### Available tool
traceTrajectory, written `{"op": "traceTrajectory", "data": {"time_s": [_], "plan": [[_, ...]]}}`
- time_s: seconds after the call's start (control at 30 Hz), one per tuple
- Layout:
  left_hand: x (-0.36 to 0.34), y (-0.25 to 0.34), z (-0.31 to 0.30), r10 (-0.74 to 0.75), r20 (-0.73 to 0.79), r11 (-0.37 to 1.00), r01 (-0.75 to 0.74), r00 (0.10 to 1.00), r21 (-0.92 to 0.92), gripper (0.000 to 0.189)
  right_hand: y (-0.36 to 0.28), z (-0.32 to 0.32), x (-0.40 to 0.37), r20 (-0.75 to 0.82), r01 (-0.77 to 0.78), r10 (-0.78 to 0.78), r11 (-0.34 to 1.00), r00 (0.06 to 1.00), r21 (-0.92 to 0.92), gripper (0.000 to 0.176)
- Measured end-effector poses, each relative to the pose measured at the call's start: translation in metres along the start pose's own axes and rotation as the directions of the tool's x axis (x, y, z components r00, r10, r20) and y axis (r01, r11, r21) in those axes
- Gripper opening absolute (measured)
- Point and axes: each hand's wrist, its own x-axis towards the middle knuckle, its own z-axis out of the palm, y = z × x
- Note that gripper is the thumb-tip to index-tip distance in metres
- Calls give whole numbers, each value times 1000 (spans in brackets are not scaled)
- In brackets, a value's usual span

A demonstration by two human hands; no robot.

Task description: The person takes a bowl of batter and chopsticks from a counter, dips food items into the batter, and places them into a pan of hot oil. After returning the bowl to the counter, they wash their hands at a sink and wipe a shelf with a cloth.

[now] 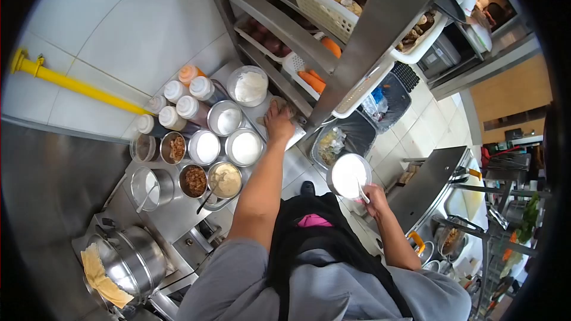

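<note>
My left hand [278, 123] presses down on the steel counter beside the shelf rack, its fingers bent over what looks like a tan cloth [262, 120], mostly hidden. Just beyond it is a clear tub of white powder [251, 87]. My right hand [376, 201] grips a round clear container [349, 176] of white powder by its side, over the floor. A white spoon [362, 192] leans out of that container near my thumb. Steel tins of white powder [244, 147], a beige paste [225, 179] and brown pieces [193, 180] cluster left of my left arm.
Several squeeze bottles [187, 107] line the tiled wall under a yellow pipe [83, 86]. A metal rack [357, 41] holds vegetable baskets. Grey bins [348, 137] stand on the floor. A large steel pot [134, 261] is at lower left, a worktable [428, 181] at right.
</note>
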Motion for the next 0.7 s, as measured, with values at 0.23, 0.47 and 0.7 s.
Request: {"op": "traceTrajectory", "data": {"time_s": [0.23, 0.47, 0.7], "plan": [[-190, 21, 56, 201, 87, 975, -191, 976, -114, 12, 9, -32, -16, -89, 89, -89, 996, 992, 0, 16], [-102, 97, -124, 123, -299, 968, -181, 946, -176, 35, -8, 38, 22, 128, 61, -55, 997, 990, -43, 20], [-208, 105, -198, 76, -118, 913, -117, 990, -392, 43, -17, 202, 103, 290, 8, -30, 997, 957, 78, 13]]}}
